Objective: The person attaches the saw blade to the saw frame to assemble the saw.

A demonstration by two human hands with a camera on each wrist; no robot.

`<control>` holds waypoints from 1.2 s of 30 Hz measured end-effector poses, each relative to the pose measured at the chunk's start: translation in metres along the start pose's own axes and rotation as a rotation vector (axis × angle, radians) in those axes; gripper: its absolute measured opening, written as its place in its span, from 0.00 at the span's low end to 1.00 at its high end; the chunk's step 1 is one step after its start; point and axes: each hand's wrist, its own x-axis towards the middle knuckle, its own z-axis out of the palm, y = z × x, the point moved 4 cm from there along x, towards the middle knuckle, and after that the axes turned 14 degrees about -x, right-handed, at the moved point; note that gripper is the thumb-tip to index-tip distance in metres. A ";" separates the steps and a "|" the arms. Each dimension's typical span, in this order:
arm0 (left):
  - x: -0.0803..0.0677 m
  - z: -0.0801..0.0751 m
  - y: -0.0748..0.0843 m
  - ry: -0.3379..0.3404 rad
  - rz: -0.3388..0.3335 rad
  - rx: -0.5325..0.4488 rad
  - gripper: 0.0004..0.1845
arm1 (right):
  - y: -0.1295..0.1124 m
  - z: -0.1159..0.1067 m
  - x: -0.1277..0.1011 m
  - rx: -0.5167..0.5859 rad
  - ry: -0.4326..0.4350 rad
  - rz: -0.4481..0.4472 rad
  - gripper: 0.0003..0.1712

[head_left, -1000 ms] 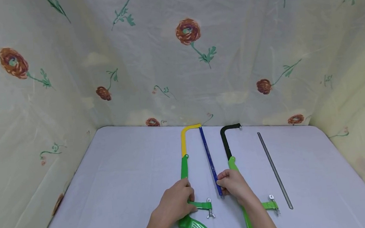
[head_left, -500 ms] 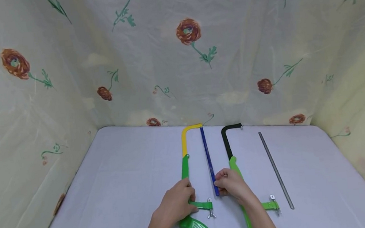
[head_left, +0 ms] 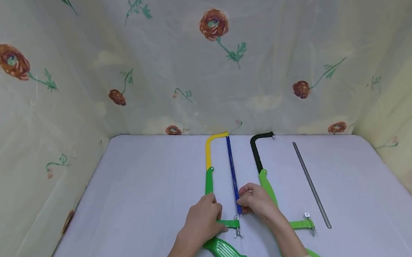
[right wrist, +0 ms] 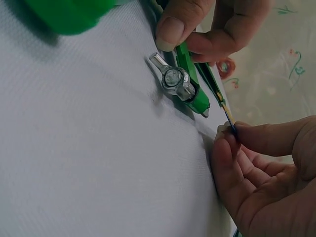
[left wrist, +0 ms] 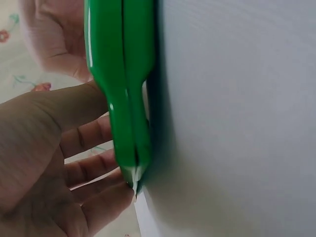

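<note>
Since a second ago, my right hand [head_left: 255,201] has swung the near end of the blue blade [head_left: 232,171] leftward, so it now sits just beside the green lower arm and silver wing nut [right wrist: 174,78] of the yellow-and-green hacksaw frame [head_left: 208,167]. That blade is thin, flat and stiff, and I pinch its tip between thumb and curled fingertips [right wrist: 228,143]. My left hand [head_left: 201,222] lies over the glossy, smooth green plastic of the frame, thumb pressing its lower arm, fingers curled along the handle. Everything rests on the pale, finely woven table cover [head_left: 131,202]. To my right lie a second black-and-green frame [head_left: 260,169] and a loose grey blade [head_left: 309,182], well apart from my hands.
</note>
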 end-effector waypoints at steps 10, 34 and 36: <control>-0.004 -0.001 0.009 -0.054 0.007 -0.060 0.21 | -0.002 0.003 0.001 -0.015 -0.002 -0.006 0.14; -0.003 0.010 0.021 -0.023 -0.011 0.081 0.35 | -0.002 0.003 -0.001 0.006 -0.024 -0.022 0.15; -0.003 0.010 0.020 -0.019 -0.008 0.083 0.35 | -0.002 0.004 0.000 0.002 -0.024 -0.022 0.15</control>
